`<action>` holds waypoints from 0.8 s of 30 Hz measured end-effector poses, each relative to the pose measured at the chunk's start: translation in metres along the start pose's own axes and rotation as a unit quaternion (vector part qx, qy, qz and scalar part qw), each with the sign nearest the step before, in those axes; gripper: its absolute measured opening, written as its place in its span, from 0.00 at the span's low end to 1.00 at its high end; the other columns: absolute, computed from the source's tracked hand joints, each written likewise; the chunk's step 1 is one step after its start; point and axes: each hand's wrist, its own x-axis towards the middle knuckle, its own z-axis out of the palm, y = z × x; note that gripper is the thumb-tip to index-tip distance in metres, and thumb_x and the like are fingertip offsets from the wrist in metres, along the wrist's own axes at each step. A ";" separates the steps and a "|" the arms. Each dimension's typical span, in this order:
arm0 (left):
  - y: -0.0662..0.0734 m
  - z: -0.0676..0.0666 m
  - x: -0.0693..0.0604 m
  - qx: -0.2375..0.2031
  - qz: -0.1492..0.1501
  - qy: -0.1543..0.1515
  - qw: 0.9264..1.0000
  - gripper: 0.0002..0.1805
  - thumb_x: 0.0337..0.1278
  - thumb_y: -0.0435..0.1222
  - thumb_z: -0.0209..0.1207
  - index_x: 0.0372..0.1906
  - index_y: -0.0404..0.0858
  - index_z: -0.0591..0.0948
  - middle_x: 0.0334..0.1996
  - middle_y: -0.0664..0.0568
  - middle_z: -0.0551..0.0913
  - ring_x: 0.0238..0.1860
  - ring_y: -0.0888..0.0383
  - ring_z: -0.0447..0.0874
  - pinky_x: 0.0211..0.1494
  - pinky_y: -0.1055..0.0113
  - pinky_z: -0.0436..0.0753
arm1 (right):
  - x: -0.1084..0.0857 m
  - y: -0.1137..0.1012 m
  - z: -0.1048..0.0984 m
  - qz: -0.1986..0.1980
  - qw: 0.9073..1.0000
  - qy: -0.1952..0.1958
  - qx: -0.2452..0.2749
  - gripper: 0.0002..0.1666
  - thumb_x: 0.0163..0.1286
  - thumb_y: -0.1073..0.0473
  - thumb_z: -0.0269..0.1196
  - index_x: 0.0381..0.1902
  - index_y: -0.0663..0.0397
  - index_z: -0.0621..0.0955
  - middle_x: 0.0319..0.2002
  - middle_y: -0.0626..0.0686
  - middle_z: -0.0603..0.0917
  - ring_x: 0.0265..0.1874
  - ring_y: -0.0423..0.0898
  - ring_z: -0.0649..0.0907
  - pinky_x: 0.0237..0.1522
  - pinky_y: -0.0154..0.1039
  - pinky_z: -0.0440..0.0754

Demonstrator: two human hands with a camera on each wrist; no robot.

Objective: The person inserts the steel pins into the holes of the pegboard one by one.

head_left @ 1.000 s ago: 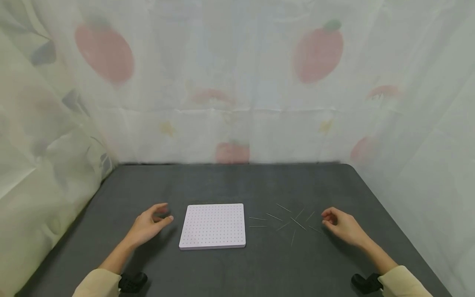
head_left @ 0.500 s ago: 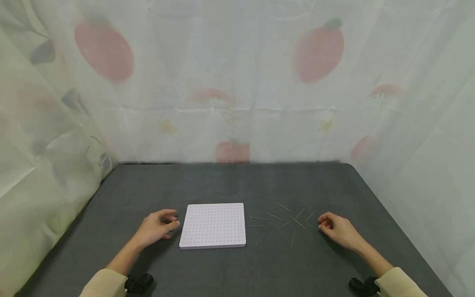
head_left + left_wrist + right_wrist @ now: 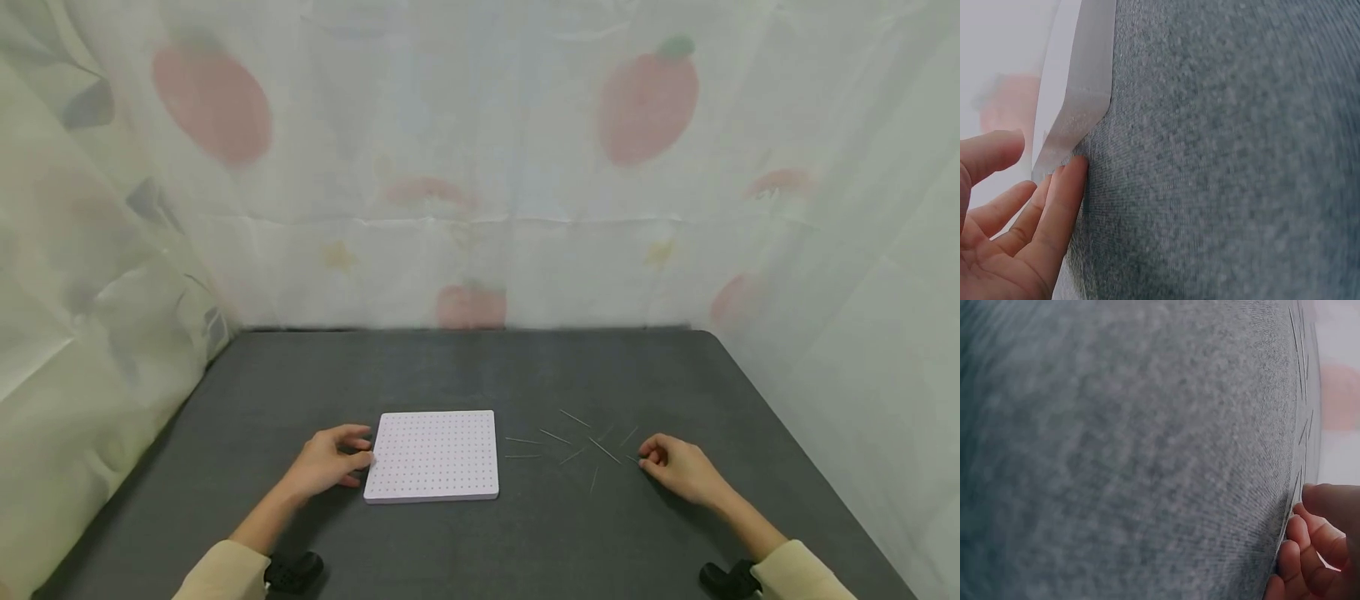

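Observation:
A white pegboard (image 3: 433, 457) with rows of small holes lies flat on the dark grey table. At its left edge is my left hand (image 3: 330, 458); in the left wrist view the fingertips (image 3: 1075, 165) reach the board's side wall (image 3: 1088, 75) at the corner, while the thumb stays raised and apart. Several thin needle-like metal rods (image 3: 603, 450) lie scattered right of the board. My right hand (image 3: 678, 468) is low over the rightmost rod (image 3: 633, 458), its curled thumb and fingertips covering one end. Whether they pinch it is unclear in the right wrist view.
Two rods (image 3: 522, 456) lie close to the board's right edge. A white curtain (image 3: 480, 167) with fruit prints hangs behind the table (image 3: 420, 367), and pale cloth (image 3: 90, 350) hangs along the left side.
My left hand has moved right to the board's left edge. My right hand has come down and left onto the rightmost rod, its fingers drawing closer together. The board stays in place.

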 end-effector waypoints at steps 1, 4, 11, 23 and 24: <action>0.001 0.000 -0.001 -0.005 -0.001 -0.002 1.000 0.31 0.58 0.31 0.64 0.66 0.27 0.70 0.54 0.31 0.80 0.42 0.51 0.87 0.35 0.61 0.90 | 0.000 0.000 0.001 0.003 1.000 -0.001 -0.002 0.05 0.66 0.61 0.65 0.37 0.56 0.82 0.28 0.45 0.79 0.23 0.29 0.68 0.25 0.30 0.68; 0.002 0.001 -0.002 -0.013 -0.003 -0.005 1.000 0.31 0.58 0.30 0.64 0.66 0.26 0.70 0.55 0.30 0.79 0.43 0.50 0.87 0.35 0.60 0.90 | 0.001 0.000 0.002 0.009 1.000 -0.002 -0.008 0.05 0.65 0.60 0.65 0.37 0.56 0.81 0.28 0.45 0.79 0.23 0.29 0.68 0.25 0.30 0.68; 0.001 0.004 0.001 -0.010 -0.014 0.003 1.000 0.33 0.54 0.29 0.66 0.66 0.27 0.71 0.55 0.31 0.79 0.41 0.52 0.87 0.34 0.61 0.90 | 0.001 -0.003 0.003 0.015 1.000 0.011 -0.017 0.04 0.63 0.62 0.66 0.34 0.54 0.81 0.27 0.44 0.78 0.22 0.30 0.68 0.25 0.29 0.66; -0.001 0.005 0.001 -0.021 -0.007 -0.004 1.000 0.33 0.50 0.26 0.67 0.64 0.25 0.72 0.55 0.31 0.79 0.39 0.53 0.87 0.34 0.60 0.90 | 0.001 -0.004 0.007 0.018 0.999 0.032 -0.038 0.03 0.62 0.62 0.67 0.30 0.52 0.81 0.26 0.45 0.77 0.23 0.32 0.68 0.26 0.30 0.66; -0.001 0.005 0.001 -0.023 -0.010 -0.004 1.000 0.33 0.50 0.26 0.67 0.64 0.26 0.73 0.55 0.31 0.80 0.38 0.54 0.87 0.34 0.60 0.90 | 0.001 -0.004 0.007 0.019 0.999 0.032 -0.037 0.03 0.62 0.62 0.67 0.30 0.52 0.81 0.26 0.45 0.77 0.23 0.32 0.68 0.26 0.30 0.66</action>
